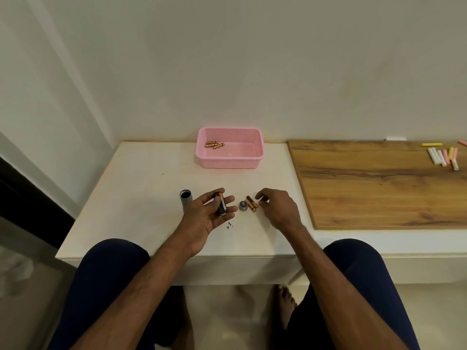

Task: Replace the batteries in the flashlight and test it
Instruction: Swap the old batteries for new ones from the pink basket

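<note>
My left hand (211,213) lies palm up over the white table (141,188) and holds a black battery holder (220,204) with a battery in it. The grey flashlight body (186,199) lies just left of that hand, its open end facing away from me. The round flashlight cap (243,205) sits to the right of my left fingers. A few loose gold and black batteries (251,203) lie beside the cap. My right hand (276,208) hovers at these batteries with fingers curled, holding nothing that I can see.
A pink plastic basket (252,157) at the back of the table holds three gold batteries (214,144). A wooden board (379,183) to the right carries several coloured chalk sticks (443,156). Small dark scraps (230,226) lie near the front edge. My knees sit below the table.
</note>
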